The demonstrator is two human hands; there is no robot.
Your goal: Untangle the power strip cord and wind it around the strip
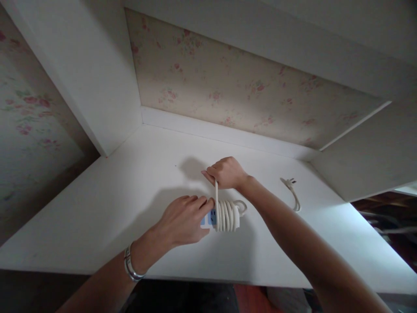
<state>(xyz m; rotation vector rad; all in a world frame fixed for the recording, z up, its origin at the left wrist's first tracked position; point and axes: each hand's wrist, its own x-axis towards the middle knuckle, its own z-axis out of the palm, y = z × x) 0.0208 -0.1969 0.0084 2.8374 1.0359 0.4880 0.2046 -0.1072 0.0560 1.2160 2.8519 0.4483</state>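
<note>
A white power strip (211,217) with blue sockets lies on the white desk (137,208), with its white cord (226,214) wound round it in several turns. My left hand (184,219) is closed over the strip's left end and holds it down. Just behind it, my right hand (226,173) is closed round a stretch of the cord and holds it taut above the coils. The cord's free end with its plug (289,182) lies on the desk to the right.
White side panels (94,82) wall the desk on the left and right, with floral wallpaper (241,87) behind. A silver bracelet (130,264) sits on my left wrist. The desk's front edge runs just below my forearms.
</note>
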